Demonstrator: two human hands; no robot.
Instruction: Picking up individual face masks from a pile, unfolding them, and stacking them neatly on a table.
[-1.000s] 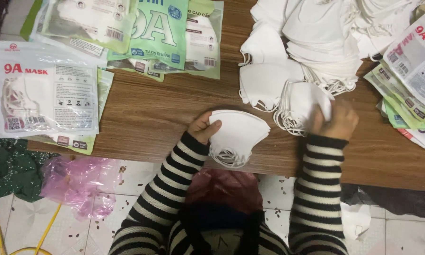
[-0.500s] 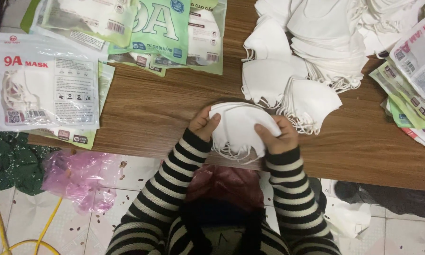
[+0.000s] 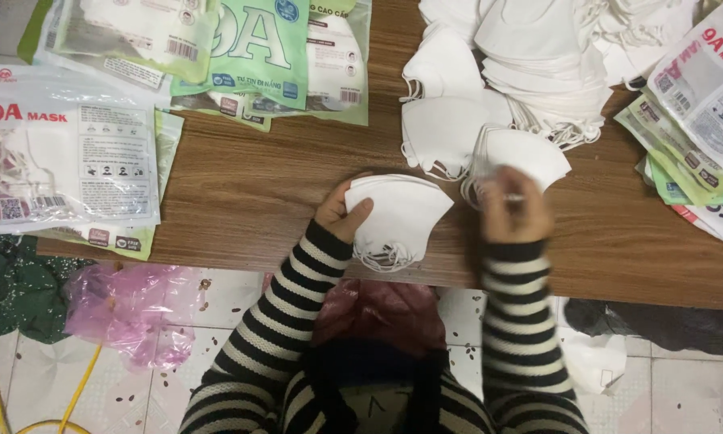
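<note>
Left hand (image 3: 341,215) grips a stack of folded white masks (image 3: 398,215) at the wooden table's (image 3: 241,201) near edge, long axis left-right, ear loops hanging toward the person. Right hand (image 3: 513,210), blurred, pinches the neighbouring mask fan (image 3: 526,153).

Open wood: bare table (image 3: 249,193) left of the left hand (image 3: 341,215), and right of the right hand (image 3: 513,215).
Blocked ahead: loose mask pile (image 3: 530,72).
Left edge: packaged masks (image 3: 64,161).
Right edge: packet stack (image 3: 691,112).
</note>
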